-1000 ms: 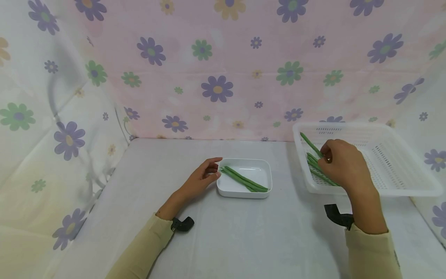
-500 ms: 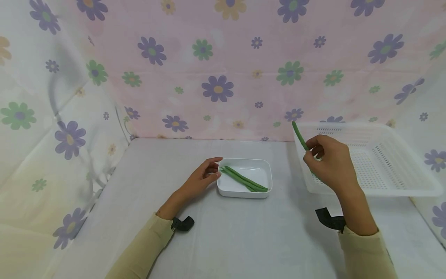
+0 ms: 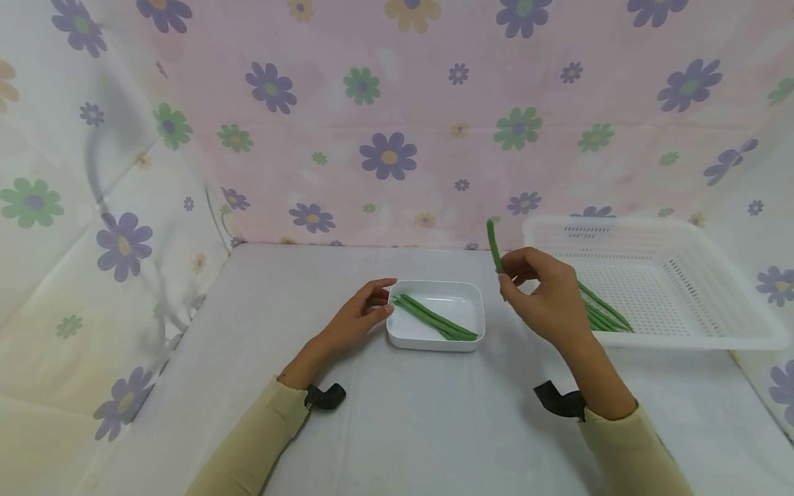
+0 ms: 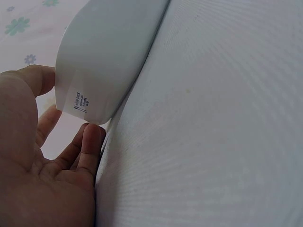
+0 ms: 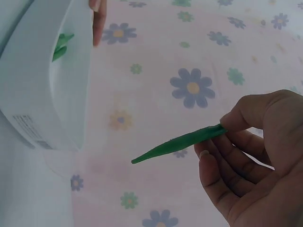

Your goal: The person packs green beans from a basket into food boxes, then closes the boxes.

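My right hand (image 3: 546, 293) pinches a green bean (image 3: 493, 244) between thumb and fingers, in the air between the two containers. The bean points up in the head view, and its tapered end (image 5: 161, 150) shows in the right wrist view. My left hand (image 3: 356, 315) touches the left end of a small white rectangular dish (image 3: 434, 345), with thumb and fingertips resting at its wall. Inside that dish several green beans (image 3: 437, 319) lie slantwise. The left wrist view shows the dish's outer wall (image 4: 102, 56) with small printed lettering, fingers touching its edge.
A white perforated plastic basket (image 3: 701, 340) stands at the right, with several green beans (image 3: 602, 310) at its left side, partly hidden by my right hand. A white cloth covers the table (image 3: 397, 420). Flowered curtains (image 3: 422, 103) enclose the back and sides.
My right hand has lifted a green bean out of the basket and moved left with it toward the dish. My left hand and the dish have stayed in place.
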Demonstrator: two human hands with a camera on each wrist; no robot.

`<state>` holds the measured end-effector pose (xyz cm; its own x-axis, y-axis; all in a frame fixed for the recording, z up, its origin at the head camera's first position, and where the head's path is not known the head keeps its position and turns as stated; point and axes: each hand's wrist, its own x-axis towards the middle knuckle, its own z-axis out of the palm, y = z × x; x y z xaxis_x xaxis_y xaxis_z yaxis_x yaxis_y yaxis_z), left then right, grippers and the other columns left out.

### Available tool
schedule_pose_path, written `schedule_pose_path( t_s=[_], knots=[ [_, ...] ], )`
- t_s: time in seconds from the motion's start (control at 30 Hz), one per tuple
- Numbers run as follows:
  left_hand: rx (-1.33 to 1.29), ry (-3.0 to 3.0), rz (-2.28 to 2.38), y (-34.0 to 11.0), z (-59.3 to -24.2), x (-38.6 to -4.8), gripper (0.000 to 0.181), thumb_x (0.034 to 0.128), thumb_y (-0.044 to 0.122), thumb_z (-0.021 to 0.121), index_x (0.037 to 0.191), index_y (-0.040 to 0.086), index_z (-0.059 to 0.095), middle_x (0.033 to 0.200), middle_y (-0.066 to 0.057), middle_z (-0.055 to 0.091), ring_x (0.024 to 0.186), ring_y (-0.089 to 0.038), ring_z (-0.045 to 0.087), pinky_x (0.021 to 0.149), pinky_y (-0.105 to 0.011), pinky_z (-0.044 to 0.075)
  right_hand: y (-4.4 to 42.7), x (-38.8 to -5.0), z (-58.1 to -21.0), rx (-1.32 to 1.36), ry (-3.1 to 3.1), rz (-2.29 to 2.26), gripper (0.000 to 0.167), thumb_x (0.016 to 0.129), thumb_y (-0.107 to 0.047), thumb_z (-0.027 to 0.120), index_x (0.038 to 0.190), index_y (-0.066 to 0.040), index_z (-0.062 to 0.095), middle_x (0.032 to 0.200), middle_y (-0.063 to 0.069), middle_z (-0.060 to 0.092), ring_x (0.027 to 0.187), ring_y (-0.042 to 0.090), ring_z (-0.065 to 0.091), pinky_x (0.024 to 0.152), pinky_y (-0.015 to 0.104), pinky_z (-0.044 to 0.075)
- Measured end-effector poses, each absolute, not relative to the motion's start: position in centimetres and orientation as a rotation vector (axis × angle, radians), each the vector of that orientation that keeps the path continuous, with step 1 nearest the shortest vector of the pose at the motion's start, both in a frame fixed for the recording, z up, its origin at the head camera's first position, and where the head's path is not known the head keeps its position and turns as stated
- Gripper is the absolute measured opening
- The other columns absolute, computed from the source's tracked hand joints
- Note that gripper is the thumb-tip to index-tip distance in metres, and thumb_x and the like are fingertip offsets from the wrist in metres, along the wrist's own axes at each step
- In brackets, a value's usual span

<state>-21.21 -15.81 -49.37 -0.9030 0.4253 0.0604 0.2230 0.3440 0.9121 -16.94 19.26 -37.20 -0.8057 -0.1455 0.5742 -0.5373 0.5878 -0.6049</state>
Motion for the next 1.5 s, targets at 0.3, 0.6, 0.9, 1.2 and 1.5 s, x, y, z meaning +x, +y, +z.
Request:
schedule_pose_path(
  t_s=[0.3,0.6,0.9,1.2,1.5],
  knots=[
    [0.588,2.412,1.597,-15.8,-49.5,-21.1,0.055,0.1083,0.031,0.065,0.16,0.03,0.045,0.141,-0.01,0.057,0.133,-0.025,0.057,0.114,-0.05,0.045,16.5,-17.1,-39.6,0.695,-2.4,1.153,0.02,0.092,0.0,0.08,0.109,-0.008,0.073,0.096,-0.002,0.074,0.084,0.011,0.07,0.074,0.032,0.06],
    [0.586,2.406,1.598,-15.8,-49.4,-21.1,0.056,0.1083,0.03,0.064,0.16,0.029,0.045,0.142,-0.012,0.056,0.134,-0.027,0.057,0.115,-0.05,0.045,14.7,-17.5,-42.2,0.711,-2.45,1.295,0.015,0.094,-0.002,0.078,0.107,-0.007,0.072,0.094,0.003,0.075,0.082,0.012,0.07,0.075,0.035,0.062],
    [0.581,2.397,1.603,-15.8,-49.2,-21.0,0.057,0.1082,0.029,0.065,0.161,0.024,0.045,0.142,-0.012,0.056,0.135,-0.027,0.056,0.115,-0.05,0.044,14.1,-17.9,-44.2,0.736,-2.579,1.24,0.015,0.093,0.0,0.078,0.105,-0.008,0.073,0.09,-0.001,0.073,0.08,0.013,0.068,0.073,0.041,0.062],
    [0.575,2.385,1.638,-15.7,-49.1,-20.9,0.056,0.1079,0.023,0.065,0.16,0.024,0.045,0.142,-0.015,0.056,0.134,-0.03,0.056,0.114,-0.053,0.045,13.1,-17.7,-45.3,0.756,-2.66,1.049,0.017,0.09,0.001,0.08,0.104,-0.005,0.072,0.091,0.002,0.072,0.077,0.012,0.066,0.07,0.032,0.059],
    [0.581,2.398,1.626,-15.7,-49.3,-21.2,0.056,0.1079,0.023,0.065,0.16,0.024,0.045,0.142,-0.015,0.056,0.133,-0.03,0.057,0.113,-0.052,0.045,13.2,-17.9,-45.2,0.74,-2.698,1.064,0.02,0.086,0.01,0.074,0.104,-0.001,0.073,0.088,0.004,0.072,0.076,0.013,0.065,0.07,0.03,0.057]
  ],
)
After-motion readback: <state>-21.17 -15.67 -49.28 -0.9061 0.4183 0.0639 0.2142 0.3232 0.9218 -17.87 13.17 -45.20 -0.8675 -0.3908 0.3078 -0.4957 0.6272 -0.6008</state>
